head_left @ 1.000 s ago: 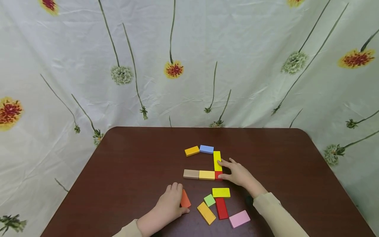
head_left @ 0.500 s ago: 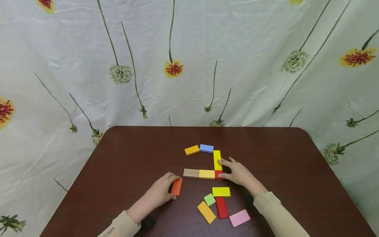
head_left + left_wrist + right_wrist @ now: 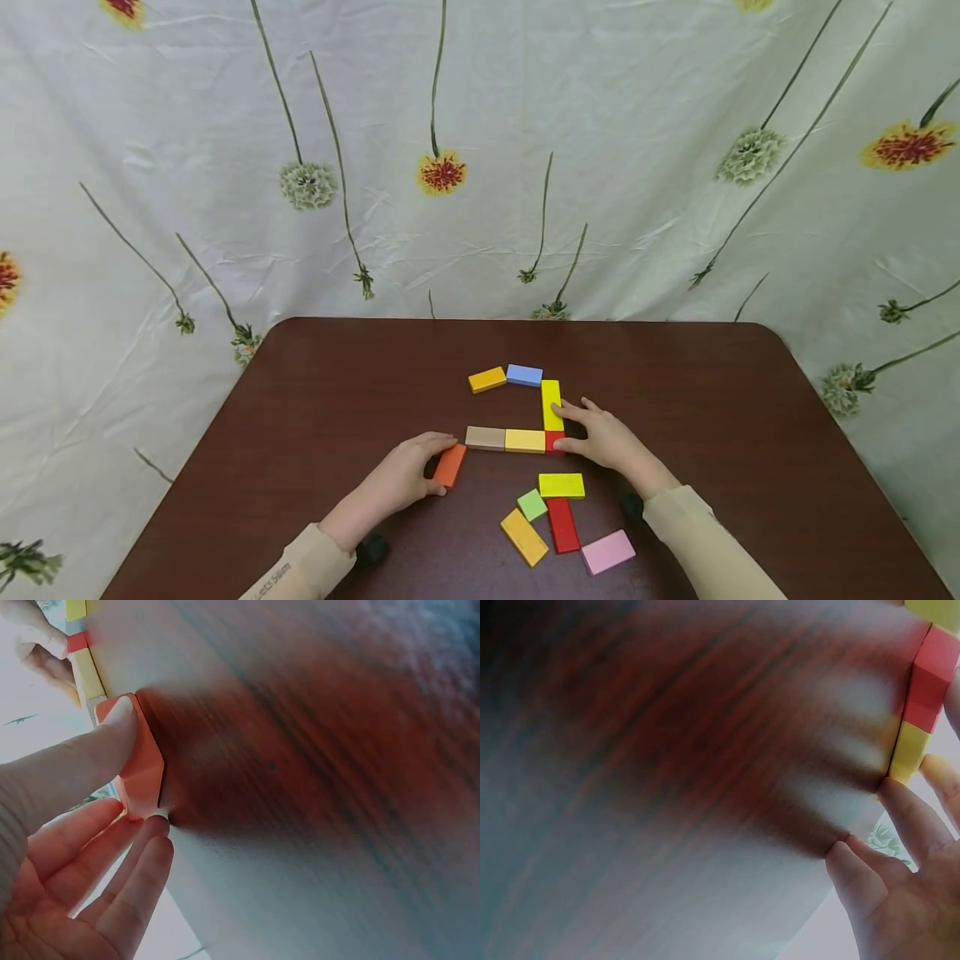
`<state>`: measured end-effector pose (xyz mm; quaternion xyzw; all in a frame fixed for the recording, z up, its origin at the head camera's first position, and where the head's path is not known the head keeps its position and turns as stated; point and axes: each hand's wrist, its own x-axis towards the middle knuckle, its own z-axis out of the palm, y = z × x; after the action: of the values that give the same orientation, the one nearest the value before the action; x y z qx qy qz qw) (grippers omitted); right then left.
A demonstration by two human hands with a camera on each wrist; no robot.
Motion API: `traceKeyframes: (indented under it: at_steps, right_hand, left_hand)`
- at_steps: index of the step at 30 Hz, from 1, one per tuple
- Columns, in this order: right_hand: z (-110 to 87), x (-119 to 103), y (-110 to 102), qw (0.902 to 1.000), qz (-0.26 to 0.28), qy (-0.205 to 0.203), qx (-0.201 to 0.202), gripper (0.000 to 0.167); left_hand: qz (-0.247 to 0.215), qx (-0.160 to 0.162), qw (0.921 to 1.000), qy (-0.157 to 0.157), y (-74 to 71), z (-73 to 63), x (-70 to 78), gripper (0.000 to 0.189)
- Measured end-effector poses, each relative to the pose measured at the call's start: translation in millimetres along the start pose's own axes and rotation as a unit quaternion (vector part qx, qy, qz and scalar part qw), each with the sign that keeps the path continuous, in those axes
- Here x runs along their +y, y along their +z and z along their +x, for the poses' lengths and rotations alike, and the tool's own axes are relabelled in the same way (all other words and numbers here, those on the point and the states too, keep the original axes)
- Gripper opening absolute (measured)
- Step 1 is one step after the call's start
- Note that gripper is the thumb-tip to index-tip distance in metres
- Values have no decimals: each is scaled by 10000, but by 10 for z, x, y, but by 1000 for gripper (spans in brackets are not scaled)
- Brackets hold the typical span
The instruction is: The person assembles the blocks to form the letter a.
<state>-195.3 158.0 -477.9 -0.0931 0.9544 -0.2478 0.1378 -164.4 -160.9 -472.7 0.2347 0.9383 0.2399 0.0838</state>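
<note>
My left hand (image 3: 399, 473) pinches an orange block (image 3: 451, 465) between thumb and fingers at the left end of a row of blocks. In the left wrist view the orange block (image 3: 142, 765) lies under the thumb, with fingertips at its far end. The row holds a greyish-tan block (image 3: 485, 438), a pale yellow block (image 3: 525, 441) and a small red block (image 3: 554, 441). A long yellow block (image 3: 551, 404) runs away from the red one. With spread fingers my right hand (image 3: 609, 439) touches the red and long yellow blocks from the right.
Beyond the row lie a blue block (image 3: 524, 375) and an amber block (image 3: 487, 379). Nearer are another yellow block (image 3: 561, 486), a green cube (image 3: 532, 505), a longer red block (image 3: 562, 525), a second amber block (image 3: 524, 537) and a pink block (image 3: 608, 552), all on the brown table (image 3: 300, 400).
My left hand has carried the orange block up and left from near the loose blocks, then slightly right to the tan block's end. The right hand has stayed in place.
</note>
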Motion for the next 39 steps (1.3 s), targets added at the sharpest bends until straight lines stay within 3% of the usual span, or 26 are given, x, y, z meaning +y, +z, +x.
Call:
traceKeyframes:
  at_steps: [24,32,39]
  right_hand:
    - [5,33,41,10000,-12,-17,43,65]
    - [8,34,31,10000,-2,-61,78,66]
    - [8,31,36,10000,27,-56,49,65]
  left_hand:
    - [77,68,9997,227,67,25,-41,69]
    - [2,202,9993,305,27,148,-103,41]
    - [-8,-237,9993,289,-23,277,-156,43]
